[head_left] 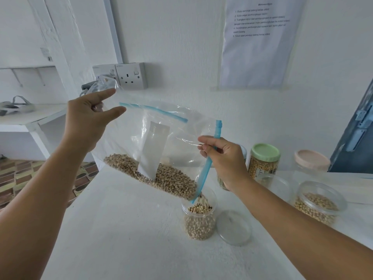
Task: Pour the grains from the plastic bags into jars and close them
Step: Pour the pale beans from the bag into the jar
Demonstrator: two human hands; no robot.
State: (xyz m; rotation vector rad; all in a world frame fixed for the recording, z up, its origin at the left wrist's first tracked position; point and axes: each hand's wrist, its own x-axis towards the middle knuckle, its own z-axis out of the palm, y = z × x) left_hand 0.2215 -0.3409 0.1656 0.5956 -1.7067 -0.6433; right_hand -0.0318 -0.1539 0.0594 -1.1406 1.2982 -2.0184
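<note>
- Clear plastic bag (161, 138) is held tilted above the white table (121, 229); your left hand (86, 120) pinches its raised bottom corner
- Your right hand (224, 156) grips the blue zip strip (212, 156) at the mouth
- Beans (161, 176) lie along the bag's low edge and spill into the open jar (198, 217)
- Clear lid (234, 229) lies just beside that jar
- Green-lidded jar (264, 160) stands behind your right hand

The wall sheet (260, 43) lists steps 1–5, its wording too blurred to read.
</note>
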